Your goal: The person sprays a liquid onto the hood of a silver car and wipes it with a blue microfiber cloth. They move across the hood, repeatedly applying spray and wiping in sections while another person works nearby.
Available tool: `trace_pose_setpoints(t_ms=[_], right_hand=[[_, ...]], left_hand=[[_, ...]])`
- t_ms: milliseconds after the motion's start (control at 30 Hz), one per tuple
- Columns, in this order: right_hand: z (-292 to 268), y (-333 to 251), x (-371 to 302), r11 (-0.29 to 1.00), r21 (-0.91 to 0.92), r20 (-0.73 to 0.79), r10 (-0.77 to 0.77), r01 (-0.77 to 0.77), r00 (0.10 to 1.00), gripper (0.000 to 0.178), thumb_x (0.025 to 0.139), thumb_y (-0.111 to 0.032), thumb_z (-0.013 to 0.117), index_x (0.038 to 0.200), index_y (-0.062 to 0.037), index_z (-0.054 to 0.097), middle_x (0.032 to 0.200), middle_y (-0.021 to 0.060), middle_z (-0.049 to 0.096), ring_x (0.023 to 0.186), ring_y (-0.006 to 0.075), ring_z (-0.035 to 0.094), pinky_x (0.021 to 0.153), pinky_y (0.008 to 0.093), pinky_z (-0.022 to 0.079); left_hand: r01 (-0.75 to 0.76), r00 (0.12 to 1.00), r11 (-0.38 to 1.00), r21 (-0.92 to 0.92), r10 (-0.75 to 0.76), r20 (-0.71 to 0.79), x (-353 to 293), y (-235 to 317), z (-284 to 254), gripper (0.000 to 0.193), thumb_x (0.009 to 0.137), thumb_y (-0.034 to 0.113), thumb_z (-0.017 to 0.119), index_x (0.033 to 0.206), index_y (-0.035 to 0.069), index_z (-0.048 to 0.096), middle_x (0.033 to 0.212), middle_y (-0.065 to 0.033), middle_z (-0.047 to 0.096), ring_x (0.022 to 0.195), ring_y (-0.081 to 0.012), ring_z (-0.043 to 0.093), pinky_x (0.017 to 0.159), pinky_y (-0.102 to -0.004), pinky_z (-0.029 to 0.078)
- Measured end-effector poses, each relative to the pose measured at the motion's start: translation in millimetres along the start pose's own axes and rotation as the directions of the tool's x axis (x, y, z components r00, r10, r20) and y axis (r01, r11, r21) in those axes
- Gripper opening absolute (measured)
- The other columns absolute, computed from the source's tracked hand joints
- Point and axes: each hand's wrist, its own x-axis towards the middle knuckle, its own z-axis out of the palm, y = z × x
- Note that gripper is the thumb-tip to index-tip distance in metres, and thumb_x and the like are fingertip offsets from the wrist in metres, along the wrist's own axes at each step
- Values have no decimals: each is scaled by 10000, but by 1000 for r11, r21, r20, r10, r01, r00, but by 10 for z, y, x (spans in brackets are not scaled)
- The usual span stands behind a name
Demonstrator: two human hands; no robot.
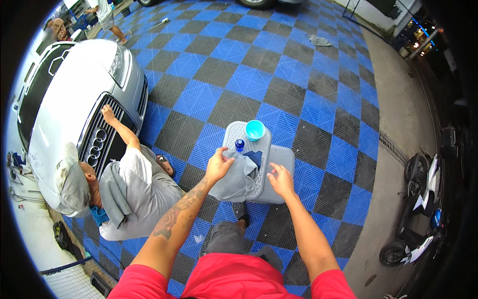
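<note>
Loosely parted fingers (220,152), both hands (218,167) (282,181) near stool (235,133) edges, overhanging cloth (238,177), open floor (326,117) rightward

A two-level, light-grey plastic stand with rounded corners (234,133) rests on a floor of ribbed blue and black checkered tiles (196,94). On its dotted upper top, a round, bright turquoise cup (255,130) stands at the far end. Near it is a small, deep-blue bottle (240,145), beside a folded, dark-blue cloth (254,158). A soft grey cloth (238,180) drapes over the near left edge. Farther off, a crumpled grey rag (319,41) lies on the tiles.
</note>
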Motion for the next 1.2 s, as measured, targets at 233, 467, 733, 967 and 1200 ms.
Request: trace_pose_setpoints(t_ms=[233, 467, 733, 967, 1200], right_hand=[[192, -179, 744, 939, -266, 237, -157, 219, 959, 556, 746, -191, 733, 1274, -139, 566, 1149, 124, 531, 1025, 346, 590, 842, 447, 512], [-173, -163, 822, 909, -269, 246, -254, 318, 935, 350, 706, -258, 725, 1003, -80, 674, 1011, 117, 577, 944, 324, 601, 821, 449, 501], [-1885, -825, 487, 635, 1, 219, -754, 772, 620, 355, 685, -272, 752, 951, -59, 653, 1133, 125, 610, 1048, 334, 575, 813, 442, 472], [-2549, -1284, 131, 344, 386, 449, -881, 856, 151, 366, 707, -183, 750, 1032, -51, 646, 927, 105, 661, 831, 290, 646, 728, 361, 510], [-2386, -1275, -674, 307, 566, 406, -912, 765, 65, 582, 768, -221, 795, 1269, -49, 554, 1047, 151, 634, 941, 246, 652, 794, 317, 516]], left_hand=[[-3, 997, 989, 145, -8, 74, 581, 138, 373, 633, 739, 285, 778, 1292, 96, 535, 958, -151, 647, 896, -316, 635, 793, -402, 501], [-214, 955, 958, 193, 247, -167, 165, 592, -96, 425, 738, 269, 774, 1044, 24, 609, 944, -150, 617, 857, -329, 609, 750, -374, 491], [34, 960, 875, -483, -163, -228, -1140, 1856, -120, 270, 763, 97, 748, 923, 48, 536, 852, -11, 556, 791, -70, 531, 697, -228, 449], [-70, 754, 857, -511, -290, -589, -1879, 2862, 687, 301, 790, 108, 788, 933, 55, 528, 850, -18, 613, 787, -74, 594, 664, -233, 494], [-113, 454, 895, -432, -340, -823, -2769, 3342, 948, 320, 752, 156, 818, 907, 55, 557, 816, 8, 580, 738, -42, 536, 642, -217, 457]])
